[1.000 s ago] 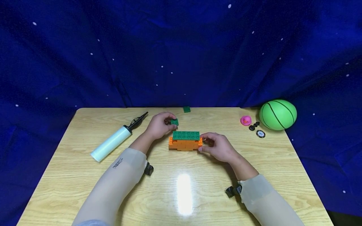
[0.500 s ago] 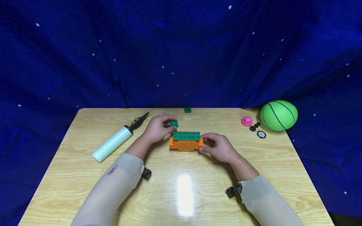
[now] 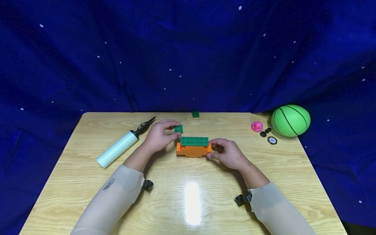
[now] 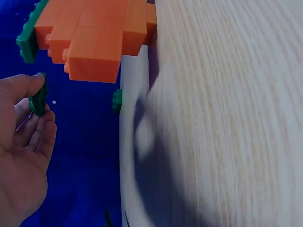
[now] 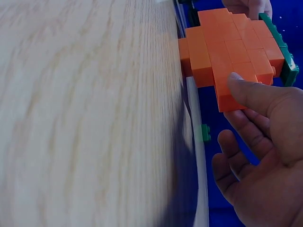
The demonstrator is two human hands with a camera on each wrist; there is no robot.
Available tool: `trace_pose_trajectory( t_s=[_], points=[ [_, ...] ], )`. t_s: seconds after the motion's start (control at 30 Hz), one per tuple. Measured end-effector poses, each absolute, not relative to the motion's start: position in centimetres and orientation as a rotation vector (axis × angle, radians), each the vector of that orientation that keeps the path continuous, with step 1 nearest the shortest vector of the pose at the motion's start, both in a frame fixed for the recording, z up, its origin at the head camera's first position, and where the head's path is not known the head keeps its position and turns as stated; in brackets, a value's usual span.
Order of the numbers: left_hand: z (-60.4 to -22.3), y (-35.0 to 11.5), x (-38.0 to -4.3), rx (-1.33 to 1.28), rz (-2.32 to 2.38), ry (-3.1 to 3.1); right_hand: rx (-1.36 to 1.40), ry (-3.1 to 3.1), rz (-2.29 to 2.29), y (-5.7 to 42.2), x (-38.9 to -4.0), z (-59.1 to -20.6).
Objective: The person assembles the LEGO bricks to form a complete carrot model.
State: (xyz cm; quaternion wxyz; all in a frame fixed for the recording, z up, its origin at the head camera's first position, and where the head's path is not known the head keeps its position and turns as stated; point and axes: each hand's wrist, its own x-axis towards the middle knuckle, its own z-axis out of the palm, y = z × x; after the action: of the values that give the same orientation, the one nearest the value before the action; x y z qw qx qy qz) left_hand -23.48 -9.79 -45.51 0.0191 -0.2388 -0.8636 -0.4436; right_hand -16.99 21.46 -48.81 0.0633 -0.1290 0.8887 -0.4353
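An orange block build (image 3: 194,151), stepped in shape and topped with a green studded layer (image 3: 194,141), stands upright on the table. My right hand (image 3: 230,153) pinches its right end; in the right wrist view the thumb (image 5: 258,92) presses the orange face, with fingers behind. Between thumb and fingers, my left hand (image 3: 160,135) pinches a thin green toy brick (image 3: 178,129) with studs. That brick is held just behind and left of the build's top, apart from it. The left wrist view shows the green brick (image 4: 40,97) edge-on.
Another green brick (image 3: 195,114) lies at the table's back edge. A pale hand pump (image 3: 117,148) with a black nozzle lies at left. Back right are a green ball (image 3: 290,120), a pink rubber duck (image 3: 257,126), a small black object (image 3: 265,132) and a poker chip (image 3: 272,140).
My left hand, with the green brick, has drifted a little left and toward me. My right hand and the block build stay in place; the head view has shifted slightly.
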Motion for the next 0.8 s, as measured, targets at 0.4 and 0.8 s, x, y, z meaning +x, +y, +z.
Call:
trace_pose_trajectory(
  t_s=[0.4,0.8],
  points=[
    [-44.2,-10.6,-22.0,-0.791,-1.493,-2.578,-0.388,2.692,-1.299,21.4,-17.1,-48.8],
    [-43.9,-10.6,-20.2,-0.87,-1.559,-2.573,-0.386,2.682,-1.303,21.4,-17.1,-48.7]
  ],
)
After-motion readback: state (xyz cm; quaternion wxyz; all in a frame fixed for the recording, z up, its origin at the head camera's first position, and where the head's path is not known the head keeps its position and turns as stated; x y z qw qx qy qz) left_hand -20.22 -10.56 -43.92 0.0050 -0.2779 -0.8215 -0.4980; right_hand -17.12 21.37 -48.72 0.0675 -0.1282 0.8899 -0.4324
